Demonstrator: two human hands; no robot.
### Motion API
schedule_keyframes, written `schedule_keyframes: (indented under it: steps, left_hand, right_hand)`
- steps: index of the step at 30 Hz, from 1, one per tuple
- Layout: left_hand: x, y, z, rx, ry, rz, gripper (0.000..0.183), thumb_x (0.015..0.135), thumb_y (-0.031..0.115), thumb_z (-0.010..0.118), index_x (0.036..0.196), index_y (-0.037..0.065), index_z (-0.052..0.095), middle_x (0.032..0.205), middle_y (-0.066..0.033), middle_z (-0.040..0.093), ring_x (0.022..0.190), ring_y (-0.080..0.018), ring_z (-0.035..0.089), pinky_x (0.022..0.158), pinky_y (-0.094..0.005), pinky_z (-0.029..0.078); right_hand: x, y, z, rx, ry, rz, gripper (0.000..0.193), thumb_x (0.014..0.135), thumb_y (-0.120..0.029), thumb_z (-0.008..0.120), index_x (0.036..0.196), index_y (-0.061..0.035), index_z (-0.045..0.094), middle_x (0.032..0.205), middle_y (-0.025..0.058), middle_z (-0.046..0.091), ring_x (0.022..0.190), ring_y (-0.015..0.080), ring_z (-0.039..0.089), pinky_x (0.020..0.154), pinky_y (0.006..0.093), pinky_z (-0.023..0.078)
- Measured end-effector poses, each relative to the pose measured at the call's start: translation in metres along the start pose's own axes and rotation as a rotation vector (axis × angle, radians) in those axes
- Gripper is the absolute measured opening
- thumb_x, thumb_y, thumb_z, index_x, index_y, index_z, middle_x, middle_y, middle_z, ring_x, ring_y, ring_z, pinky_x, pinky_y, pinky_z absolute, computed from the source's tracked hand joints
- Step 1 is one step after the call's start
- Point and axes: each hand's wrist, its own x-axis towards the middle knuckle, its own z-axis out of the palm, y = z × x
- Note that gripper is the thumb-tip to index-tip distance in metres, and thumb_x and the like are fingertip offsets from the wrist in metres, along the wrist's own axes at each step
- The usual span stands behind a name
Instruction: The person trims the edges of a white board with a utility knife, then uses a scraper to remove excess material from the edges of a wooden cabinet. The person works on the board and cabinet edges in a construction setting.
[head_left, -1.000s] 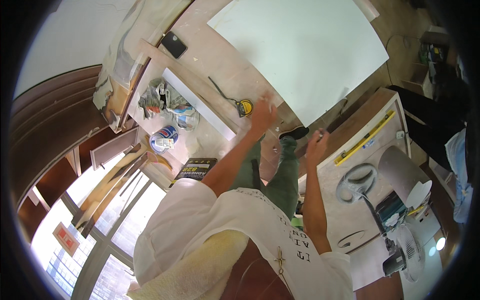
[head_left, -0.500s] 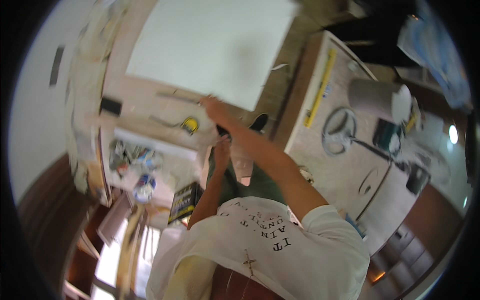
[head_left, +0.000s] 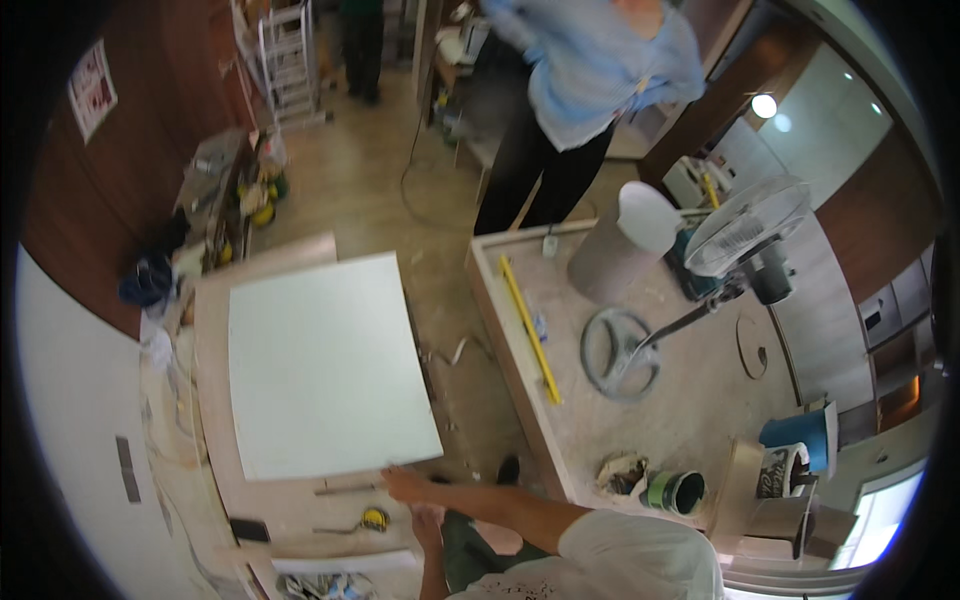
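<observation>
My right hand (head_left: 405, 487) reaches across to the near edge of a large white panel (head_left: 330, 370), its fingers closed and small in the view. A thin grey strip (head_left: 345, 490) runs left from its fingertips; whether it is gripped or only touched is unclear. My left hand (head_left: 427, 515) is just below the right forearm, which partly hides its fingers. The panel lies flat on a larger pale board (head_left: 215, 400). Left of my hands, a yellow tape measure (head_left: 374, 519) rests with some tape drawn out. A flat black object (head_left: 249, 530) lies further left.
To the right stands a wooden platform (head_left: 480, 290) holding a yellow level (head_left: 530, 330), a standing fan (head_left: 745, 235), a grey roll (head_left: 620, 240) and a green tin (head_left: 675, 492). Beyond it is a person in a blue top (head_left: 610, 75). A stepladder (head_left: 290, 65) stands far back.
My view has tipped up and away from my body, bringing the far room and the person in blue into sight. My hands keep about the same place beside the panel's near edge.
</observation>
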Motion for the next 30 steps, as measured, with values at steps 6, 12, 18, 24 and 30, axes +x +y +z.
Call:
schedule_keyframes:
  steps: [6, 12, 18, 24, 30]
  left_hand:
    - [0.015, -0.01, -0.004, 0.799, 0.001, -0.135, 0.029, 0.1, 0.025, 0.054, 0.109, -0.002, 0.06, 0.091, -0.0114, 0.064, 0.078, -0.0205, 0.063, 0.071, -0.0358, 0.054]
    - [0.045, 0.021, 0.018, 0.813, -0.089, -0.009, 0.03, 0.1, 0.029, 0.054, 0.092, 0.001, 0.061, 0.079, -0.0079, 0.063, 0.07, -0.0181, 0.058, 0.061, -0.0336, 0.047]
    - [0.061, 0.054, 0.085, 0.778, -0.269, -0.218, 0.03, 0.1, 0.031, 0.053, 0.099, 0.002, 0.061, 0.079, -0.0042, 0.063, 0.066, -0.0127, 0.057, 0.059, -0.0281, 0.047]
    - [0.038, 0.065, 0.162, 1.182, -0.441, 0.172, 0.04, 0.099, 0.038, 0.051, 0.107, 0.003, 0.067, 0.097, -0.0173, 0.071, 0.091, -0.0344, 0.068, 0.08, -0.0475, 0.051]
    - [0.037, 0.086, 0.233, 1.273, -0.499, 0.297, 0.039, 0.095, 0.031, 0.05, 0.114, 0.002, 0.068, 0.105, -0.0223, 0.07, 0.1, -0.0423, 0.065, 0.089, -0.0449, 0.05]
  right_hand:
    - [-0.12, 0.076, -0.082, 0.146, -0.078, 0.006, 0.045, 0.083, -0.033, 0.064, 0.115, -0.0017, 0.059, 0.11, 0.0212, 0.064, 0.093, 0.0389, 0.063, 0.087, 0.0482, 0.05]
    - [-0.356, 0.155, -0.144, 0.072, 0.141, 0.424, 0.033, 0.09, -0.03, 0.054, 0.113, -0.0112, 0.067, 0.116, 0.0166, 0.065, 0.104, 0.0355, 0.064, 0.091, 0.0509, 0.05]
    - [-0.505, 0.141, -0.157, 0.073, 0.266, 0.922, 0.047, 0.089, -0.048, 0.058, 0.121, -0.0136, 0.059, 0.111, 0.0229, 0.068, 0.105, 0.0405, 0.065, 0.087, 0.0512, 0.052]
    - [-0.597, 0.096, -0.065, 0.501, 0.701, 1.267, 0.044, 0.087, -0.042, 0.065, 0.108, -0.0031, 0.061, 0.091, 0.0282, 0.067, 0.091, 0.047, 0.064, 0.074, 0.0524, 0.05]
    - [-0.63, 0.081, 0.025, 0.633, 1.064, 1.145, 0.033, 0.087, -0.033, 0.071, 0.093, -0.0026, 0.06, 0.075, 0.0172, 0.061, 0.069, 0.0335, 0.058, 0.064, 0.0426, 0.046]
